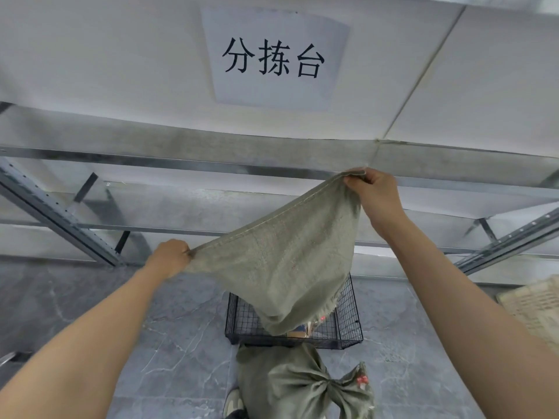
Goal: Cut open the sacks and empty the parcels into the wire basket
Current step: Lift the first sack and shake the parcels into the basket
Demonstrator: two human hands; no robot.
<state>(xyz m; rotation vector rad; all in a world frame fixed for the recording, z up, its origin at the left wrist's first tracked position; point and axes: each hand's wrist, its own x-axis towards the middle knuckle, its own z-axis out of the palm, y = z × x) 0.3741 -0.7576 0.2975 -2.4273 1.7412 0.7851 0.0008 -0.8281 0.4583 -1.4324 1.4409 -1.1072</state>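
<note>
I hold a grey-green woven sack (284,261) upside down by its two sewn bottom corners. My left hand (169,257) pinches the lower corner and my right hand (373,192) grips the higher corner. The sack's open mouth hangs down into the black wire basket (348,331) on the floor. A brown parcel (298,331) shows just under the mouth, inside the basket. A second grey-green sack (290,385), tied shut at its neck with a red tie, lies on the floor in front of the basket.
A metal shelf rack (60,216) with white boards stands behind the basket, bearing a paper sign (273,57). The floor (169,343) is grey marbled tile. A pale woven sack (535,306) lies at the right edge. A shoe (233,402) shows beside the tied sack.
</note>
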